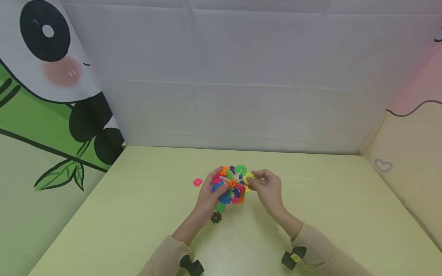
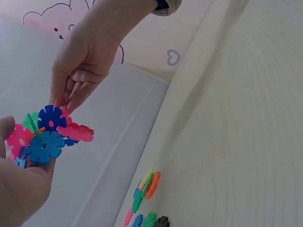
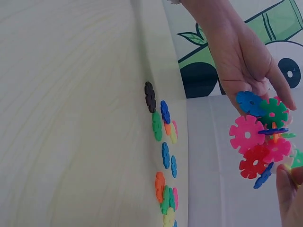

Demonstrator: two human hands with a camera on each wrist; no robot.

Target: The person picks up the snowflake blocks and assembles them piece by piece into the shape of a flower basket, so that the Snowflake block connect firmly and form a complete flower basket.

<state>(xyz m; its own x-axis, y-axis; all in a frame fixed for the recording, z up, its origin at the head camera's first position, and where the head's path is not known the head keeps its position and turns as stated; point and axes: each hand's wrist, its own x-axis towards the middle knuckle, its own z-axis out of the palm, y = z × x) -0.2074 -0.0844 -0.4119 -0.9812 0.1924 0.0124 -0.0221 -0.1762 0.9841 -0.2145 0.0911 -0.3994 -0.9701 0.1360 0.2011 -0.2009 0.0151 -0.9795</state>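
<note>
A cluster of interlocking snowflake discs (image 1: pixel 233 184) in many colours is held up above the table. My left hand (image 1: pixel 208 196) grips its left side, the thumb over the front. In the left wrist view a light blue disc (image 2: pixel 43 147) stands near that thumb. My right hand (image 1: pixel 270 190) pinches a yellow snowflake disc (image 1: pixel 248 176) at the cluster's right edge, thumb against fingers. From the right wrist view, pink (image 3: pixel 246 135) and red discs (image 3: pixel 253 162) show on the cluster's underside. Whether the yellow disc is slotted into the cluster I cannot tell.
Loose discs lie on the pale table (image 1: pixel 138 214) beneath the hands: a black disc (image 1: pixel 216 217), a green disc (image 1: pixel 220 207) and a pink disc (image 1: pixel 197 182). In the right wrist view more show, including an orange disc (image 3: pixel 160 187). A white wall (image 1: pixel 241 115) stands behind.
</note>
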